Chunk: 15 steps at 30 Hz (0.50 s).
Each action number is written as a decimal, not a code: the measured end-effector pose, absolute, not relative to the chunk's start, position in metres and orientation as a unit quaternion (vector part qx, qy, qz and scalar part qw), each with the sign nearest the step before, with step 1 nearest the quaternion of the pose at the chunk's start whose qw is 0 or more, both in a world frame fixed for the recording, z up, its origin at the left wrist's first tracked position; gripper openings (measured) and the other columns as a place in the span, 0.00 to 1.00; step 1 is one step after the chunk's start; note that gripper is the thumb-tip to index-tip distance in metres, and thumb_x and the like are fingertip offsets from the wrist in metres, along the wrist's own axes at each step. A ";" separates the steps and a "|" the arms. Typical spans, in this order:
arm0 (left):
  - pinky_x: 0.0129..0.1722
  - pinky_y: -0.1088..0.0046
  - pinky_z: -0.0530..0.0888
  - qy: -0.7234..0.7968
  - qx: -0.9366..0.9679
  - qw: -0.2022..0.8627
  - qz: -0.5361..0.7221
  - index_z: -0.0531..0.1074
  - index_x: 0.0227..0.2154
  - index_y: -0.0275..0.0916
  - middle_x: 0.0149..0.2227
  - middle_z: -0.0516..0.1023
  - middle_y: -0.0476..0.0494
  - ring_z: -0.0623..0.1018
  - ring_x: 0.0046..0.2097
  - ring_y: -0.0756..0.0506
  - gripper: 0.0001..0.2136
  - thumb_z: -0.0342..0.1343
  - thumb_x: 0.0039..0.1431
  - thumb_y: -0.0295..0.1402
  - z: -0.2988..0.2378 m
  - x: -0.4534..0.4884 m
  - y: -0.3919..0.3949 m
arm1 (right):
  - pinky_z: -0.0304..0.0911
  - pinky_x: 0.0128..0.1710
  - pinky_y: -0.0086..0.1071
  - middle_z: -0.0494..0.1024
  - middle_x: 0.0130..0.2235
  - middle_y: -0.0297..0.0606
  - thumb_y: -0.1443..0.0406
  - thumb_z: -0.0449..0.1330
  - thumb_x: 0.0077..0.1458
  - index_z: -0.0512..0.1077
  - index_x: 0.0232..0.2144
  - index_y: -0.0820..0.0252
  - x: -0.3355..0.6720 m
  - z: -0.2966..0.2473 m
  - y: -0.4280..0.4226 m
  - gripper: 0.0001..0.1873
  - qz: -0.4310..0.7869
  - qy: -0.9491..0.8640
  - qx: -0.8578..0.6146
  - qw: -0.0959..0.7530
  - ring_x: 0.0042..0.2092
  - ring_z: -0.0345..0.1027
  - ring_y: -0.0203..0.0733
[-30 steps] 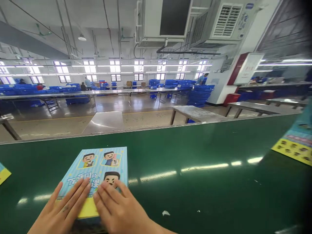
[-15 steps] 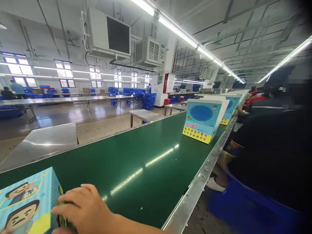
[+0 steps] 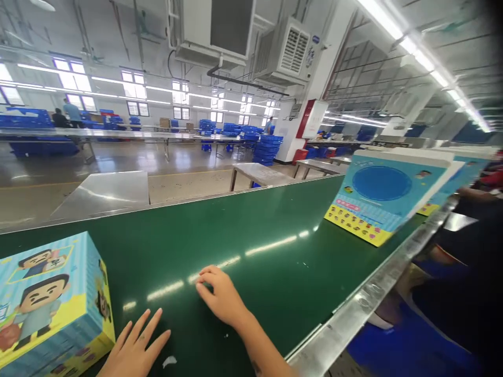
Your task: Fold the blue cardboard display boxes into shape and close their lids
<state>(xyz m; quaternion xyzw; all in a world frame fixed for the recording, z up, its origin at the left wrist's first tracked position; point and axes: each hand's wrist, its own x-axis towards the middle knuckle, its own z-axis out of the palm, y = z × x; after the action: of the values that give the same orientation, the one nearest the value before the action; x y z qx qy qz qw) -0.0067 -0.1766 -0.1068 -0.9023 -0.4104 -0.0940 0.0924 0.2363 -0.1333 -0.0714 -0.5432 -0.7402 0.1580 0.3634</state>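
The bare left hand [image 3: 135, 348] lies palm down at the near edge of the green conveyor belt [image 3: 251, 262], its fingers spread and pointing up and to the right, holding nothing. The bare right hand [image 3: 222, 296] sits farther out over the belt, empty, its fingers loosely curled, with the right forearm [image 3: 263, 348] slanting away to the lower right

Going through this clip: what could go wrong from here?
The right hand and left hand rest on the green conveyor belt, which could pinch them against the metal side rail if running. The printed box beside the left hand might get knocked. The white scrap nearby could snag under it.
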 end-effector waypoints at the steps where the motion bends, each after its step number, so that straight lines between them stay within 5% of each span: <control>1: 0.54 0.52 0.72 -0.419 -0.902 0.063 -0.085 0.73 0.50 0.50 0.59 0.67 0.41 0.69 0.59 0.33 0.21 0.65 0.51 0.37 -0.106 -0.008 -0.176 | 0.63 0.45 0.31 0.75 0.39 0.38 0.71 0.57 0.55 0.74 0.30 0.60 0.248 -0.069 -0.132 0.06 0.156 -0.728 -0.555 0.370 0.42 0.69 0.39; 6: 0.55 0.47 0.70 -0.429 -0.895 -0.041 -0.114 0.69 0.53 0.48 0.61 0.65 0.42 0.66 0.61 0.34 0.20 0.59 0.56 0.31 -0.087 -0.022 -0.170 | 0.61 0.47 0.41 0.74 0.38 0.43 0.64 0.51 0.59 0.73 0.32 0.61 0.287 -0.063 -0.123 0.11 0.147 -0.685 -0.592 0.399 0.43 0.68 0.45; 9: 0.57 0.43 0.67 -0.439 -0.885 -0.092 -0.121 0.72 0.43 0.45 0.59 0.68 0.42 0.64 0.62 0.34 0.14 0.58 0.55 0.25 -0.076 -0.019 -0.172 | 0.63 0.42 0.38 0.75 0.40 0.42 0.59 0.51 0.59 0.73 0.32 0.59 0.287 -0.066 -0.122 0.14 0.141 -0.681 -0.596 0.401 0.42 0.69 0.45; 12: 0.55 0.52 0.70 -0.457 -0.868 -0.157 -0.114 0.71 0.32 0.40 0.51 0.71 0.44 0.67 0.58 0.37 0.07 0.61 0.53 0.23 -0.068 -0.011 -0.178 | 0.64 0.32 0.34 0.75 0.41 0.41 0.57 0.51 0.59 0.74 0.32 0.57 0.277 -0.068 -0.125 0.15 0.144 -0.688 -0.603 0.377 0.36 0.69 0.42; 15: 0.45 0.62 0.73 -0.479 -0.848 -0.215 -0.079 0.69 0.31 0.39 0.42 0.71 0.47 0.71 0.47 0.42 0.07 0.61 0.54 0.23 -0.063 -0.005 -0.182 | 0.62 0.27 0.33 0.74 0.43 0.39 0.56 0.50 0.60 0.74 0.32 0.56 0.268 -0.068 -0.129 0.16 0.153 -0.694 -0.608 0.354 0.30 0.67 0.38</control>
<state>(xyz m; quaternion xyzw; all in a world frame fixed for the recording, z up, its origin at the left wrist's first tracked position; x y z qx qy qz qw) -0.0051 -0.1823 -0.0629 -0.8476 -0.4786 -0.0786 -0.2154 0.2685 -0.1293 -0.0684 -0.6084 -0.6936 0.1526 0.3542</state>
